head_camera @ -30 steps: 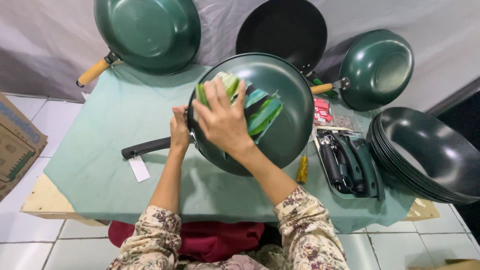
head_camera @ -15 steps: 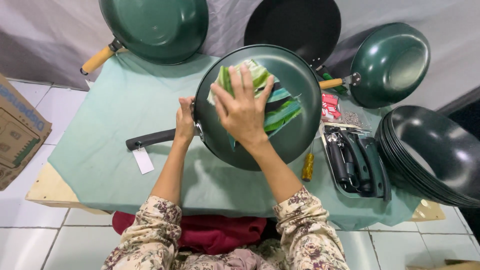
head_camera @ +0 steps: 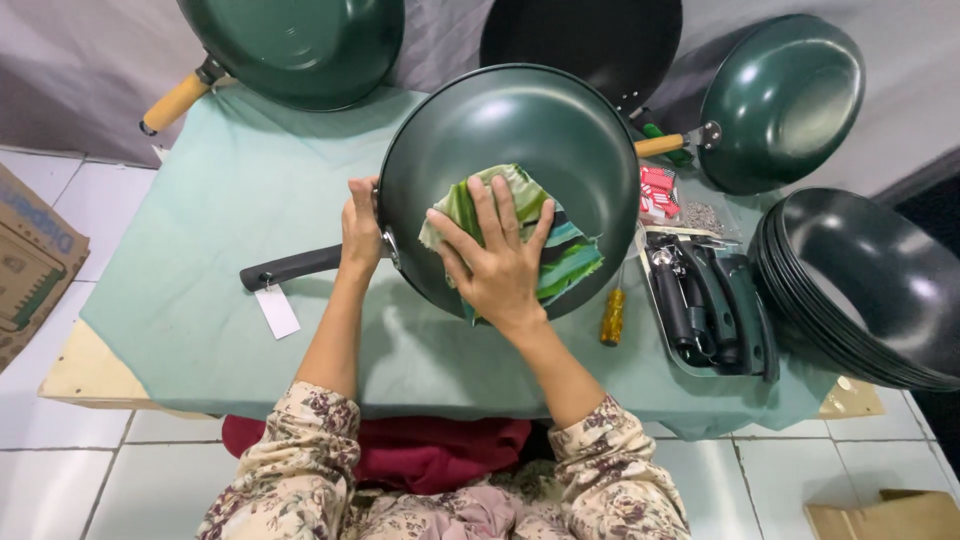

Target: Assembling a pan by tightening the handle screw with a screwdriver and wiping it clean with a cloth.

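Note:
A dark green wok (head_camera: pixel 540 130) with a black handle (head_camera: pixel 290 268) is tilted toward me over the teal-covered table (head_camera: pixel 220 200). My left hand (head_camera: pixel 362 228) grips the wok where the handle joins the rim. My right hand (head_camera: pixel 497 260) lies flat, fingers spread, pressing a green-and-white striped cloth (head_camera: pixel 565 262) against the lower inside of the wok. A white tag (head_camera: pixel 277 311) hangs from the handle.
Another green wok with a wooden handle (head_camera: pixel 290 45) stands at the back left, a black pan (head_camera: pixel 585 35) behind, a smaller green pan (head_camera: pixel 780 100) at back right. Stacked dark woks (head_camera: pixel 870 290) sit right. A tray of black handles (head_camera: pixel 712 305), a yellow screwdriver (head_camera: pixel 612 315), a cardboard box (head_camera: pixel 30 260).
My right hand has slid the cloth from the upper part of the wok's inside down to the lower part. The left hand still holds the handle joint.

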